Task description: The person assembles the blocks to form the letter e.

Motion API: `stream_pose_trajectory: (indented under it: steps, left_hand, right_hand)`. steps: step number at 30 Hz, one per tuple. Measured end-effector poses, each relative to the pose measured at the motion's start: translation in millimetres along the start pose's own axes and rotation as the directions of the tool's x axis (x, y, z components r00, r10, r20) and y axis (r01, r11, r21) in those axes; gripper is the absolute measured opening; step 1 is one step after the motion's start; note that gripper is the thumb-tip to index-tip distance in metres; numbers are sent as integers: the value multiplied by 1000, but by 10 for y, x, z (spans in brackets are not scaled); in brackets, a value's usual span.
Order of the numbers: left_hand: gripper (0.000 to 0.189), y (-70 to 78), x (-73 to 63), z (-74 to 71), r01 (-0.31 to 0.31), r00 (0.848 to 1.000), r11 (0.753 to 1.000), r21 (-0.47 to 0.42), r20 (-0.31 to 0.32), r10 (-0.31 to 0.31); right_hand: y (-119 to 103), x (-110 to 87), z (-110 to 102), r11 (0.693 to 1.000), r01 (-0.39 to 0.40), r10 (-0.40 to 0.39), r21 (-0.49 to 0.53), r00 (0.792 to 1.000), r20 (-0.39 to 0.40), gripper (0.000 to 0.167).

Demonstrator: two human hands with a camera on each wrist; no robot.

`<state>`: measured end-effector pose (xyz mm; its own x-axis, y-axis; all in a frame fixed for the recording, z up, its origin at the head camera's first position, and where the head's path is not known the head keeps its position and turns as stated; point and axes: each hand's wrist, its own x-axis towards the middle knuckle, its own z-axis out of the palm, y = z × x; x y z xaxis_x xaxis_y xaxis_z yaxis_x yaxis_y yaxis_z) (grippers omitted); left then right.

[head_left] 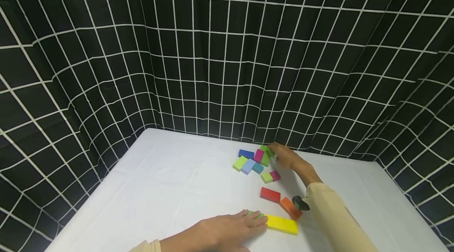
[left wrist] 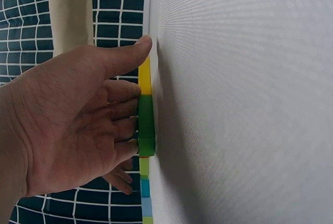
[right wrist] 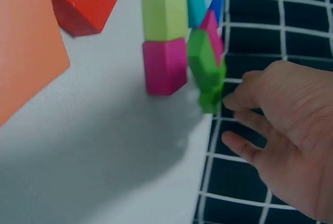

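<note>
My left hand [head_left: 227,230] rests with straight fingers on a long green block [left wrist: 147,125] near the table's front. A yellow block [head_left: 282,224] lies end to end with that green one. At the far side, my right hand [head_left: 289,158] reaches over small green blocks [head_left: 265,160] with its fingers loosely bent. In the right wrist view, its fingertips [right wrist: 230,102] are close beside the green blocks [right wrist: 203,55]; whether they touch is unclear. The thumb stands apart from the fingers. A magenta block [head_left: 259,155] sits against the green ones.
Blue [head_left: 246,153], lime [head_left: 240,163], light blue [head_left: 248,166] and teal [head_left: 257,168] blocks are grouped there. A lime and magenta pair [head_left: 267,177] lies nearer. Red [head_left: 270,195] and orange [head_left: 291,209] blocks lie by the right forearm. Black gridded curtains [head_left: 220,66] surround the white table [head_left: 170,181].
</note>
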<state>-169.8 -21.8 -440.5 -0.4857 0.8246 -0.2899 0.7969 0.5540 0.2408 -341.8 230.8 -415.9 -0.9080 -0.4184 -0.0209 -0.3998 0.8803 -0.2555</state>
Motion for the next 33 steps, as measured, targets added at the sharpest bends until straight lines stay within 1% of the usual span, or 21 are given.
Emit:
stream_pose_trajectory:
  steps: [3, 5, 7, 10, 11, 13, 16, 20, 25, 28, 30, 33]
  left_hand:
    - [75, -5, -12, -3, -2, 1000, 1000, 4, 1, 2]
    - [76, 8, -2, -3, -5, 1000, 1000, -4, 3, 5]
    - [78, 8, 2, 2, 1, 1000, 1000, -9, 7, -1]
    - [79, 0, 3, 12, 12, 1000, 1000, -13, 10, -12]
    - [79, -5, 3, 14, 12, 1000, 1000, -12, 9, -12]
    - [80, -11, 7, 17, 10, 1000, 1000, -6, 6, -10]
    - [80, -15, 14, 20, 2, 1000, 1000, 3, 1, -2]
    - [81, -12, 23, 26, -2, 1000, 1000, 9, 2, 2]
    - [81, 3, 30, 28, 2, 1000, 1000, 16, -1, -2]
    - [81, 4, 32, 27, 2, 1000, 1000, 14, -7, -2]
    - [80, 0, 34, 27, -3, 1000, 1000, 9, -10, 3]
    - [78, -8, 33, 31, -9, 1000, 1000, 22, -7, 9]
  right_hand:
    - [38, 56, 46, 999, -46, 47, -21, 996, 74, 58]
    - [68, 38, 49, 994, -83, 89, -68, 992, 93, 53]
    - [95, 33, 40, 990, -88, 96, -109, 993, 70, 41]
    - [129, 32, 9, 988, -95, 98, -121, 995, 13, 18]
    - [142, 32, 1, 989, -100, 100, -111, 995, -1, 13]
    - [172, 33, 2, 990, -101, 99, -98, 995, -19, 9]
    - [215, 30, 41, 991, -111, 109, -79, 993, -37, 14]
    - [255, 9, 97, 989, -124, 119, -81, 991, -67, 19]
    - [258, -58, 83, 983, -156, 143, -94, 981, -132, 22]
    - [228, -110, 47, 981, -163, 142, -108, 973, -184, 27]
    - [183, -151, 16, 981, -161, 136, -112, 969, -206, 30]
    - [55, -227, -29, 986, -126, 100, -107, 969, -226, 34]
